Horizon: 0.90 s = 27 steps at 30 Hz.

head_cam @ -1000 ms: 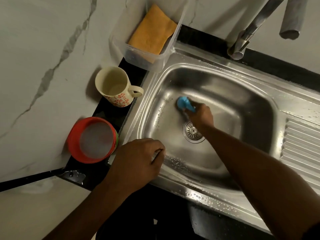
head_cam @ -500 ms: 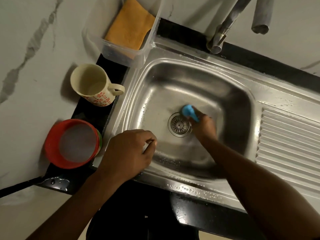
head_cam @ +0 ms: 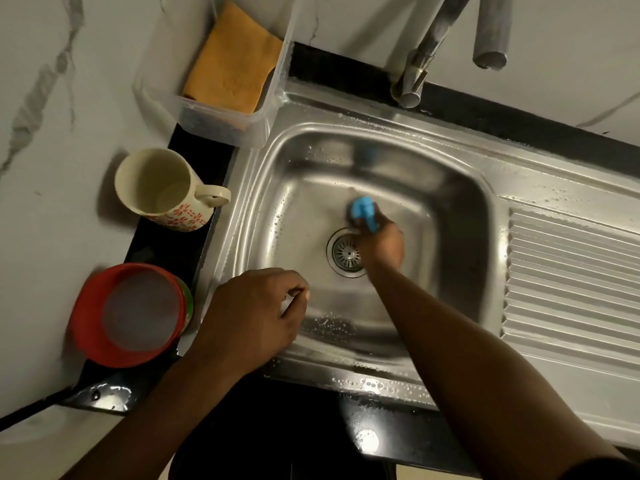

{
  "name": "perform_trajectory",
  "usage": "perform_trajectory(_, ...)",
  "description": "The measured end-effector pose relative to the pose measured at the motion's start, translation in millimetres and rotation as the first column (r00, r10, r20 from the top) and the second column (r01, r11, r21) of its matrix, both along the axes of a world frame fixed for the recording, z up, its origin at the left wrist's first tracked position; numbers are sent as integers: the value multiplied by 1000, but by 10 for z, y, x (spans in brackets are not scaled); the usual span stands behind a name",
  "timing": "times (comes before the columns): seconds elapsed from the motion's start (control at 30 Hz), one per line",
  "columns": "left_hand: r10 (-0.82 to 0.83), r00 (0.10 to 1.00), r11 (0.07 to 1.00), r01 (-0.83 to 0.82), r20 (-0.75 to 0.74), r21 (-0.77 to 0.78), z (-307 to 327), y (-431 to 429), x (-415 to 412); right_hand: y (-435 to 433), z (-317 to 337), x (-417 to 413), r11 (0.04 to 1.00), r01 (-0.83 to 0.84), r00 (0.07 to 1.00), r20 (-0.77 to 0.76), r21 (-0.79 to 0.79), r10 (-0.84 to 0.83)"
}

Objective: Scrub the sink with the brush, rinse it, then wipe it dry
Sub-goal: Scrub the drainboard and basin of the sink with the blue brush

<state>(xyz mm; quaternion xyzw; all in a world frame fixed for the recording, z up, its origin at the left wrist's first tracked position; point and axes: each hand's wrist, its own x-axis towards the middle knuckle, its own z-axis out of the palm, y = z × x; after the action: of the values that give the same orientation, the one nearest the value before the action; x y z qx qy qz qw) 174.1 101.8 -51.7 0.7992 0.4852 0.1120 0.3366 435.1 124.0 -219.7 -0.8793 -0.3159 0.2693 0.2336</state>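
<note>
One job of three is going: scrubbing. Rinsing and drying are left. Your right hand (head_cam: 382,244) wraps its fingers round the blue brush (head_cam: 363,211) on the sink (head_cam: 540,192) bottom beside the drain (head_cam: 346,252). The brush's long side points toward the far edge. Your left hand (head_cam: 252,317) curls its fingers at the near rim, and I cannot tell if they hold anything.

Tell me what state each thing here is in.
Sink: wet, beaded with droplets.
Tap: no water running.
Brush: gripped by right hand, beside the drain.
Left hand: fingers curled, resting on sink rim.
Mug: upright.
Orange cloth: folded in clear tub.
Red bowl: upright.
</note>
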Motion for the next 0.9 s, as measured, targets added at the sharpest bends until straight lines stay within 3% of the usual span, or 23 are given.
perform_trajectory(0.1, -12, 1000, 1000, 12, 4, -1, 7, 19, -1, -204, 81, 417, 947, 317, 948, -49, 41, -315)
perform_trajectory(0.2, -20, 1000, 1000, 20, 3, -3, -3, 17, -17, -103, 206, 583, 903, 427, 903, -36, -38, -429)
perform_trajectory(0.27, -30, 1000, 999, 30, 8, -13, -4, 15, -15, 13, 295, 536, 950, 310, 949, -51, -29, -311)
perform_trajectory(0.33, -31, 999, 999, 32, 19, -22, -29, 20, -14, 3, 409, 457, 993, 86, 996, -14, -86, -87)
perform_trajectory(0.47, -47, 999, 998, 48, 16, -32, -57, 4, 15, -399, 610, 489, 955, -116, 992, 8, -272, 123)
perform_trajectory(0.57, -46, 999, 999, 46, 28, -6, -23, -9, 60, -746, 669, 400, 867, -264, 959, -17, -422, 284)
perform_trajectory(0.77, -92, 995, 996, 91, 40, 15, 45, -6, 169, -836, 485, -285, 698, -548, 834, -244, -460, 494)
perform_trajectory(0.9, -110, 993, 994, 110, 48, 15, 60, 4, 176, -888, 508, -271, 550, -629, 728, -169, -549, 664)
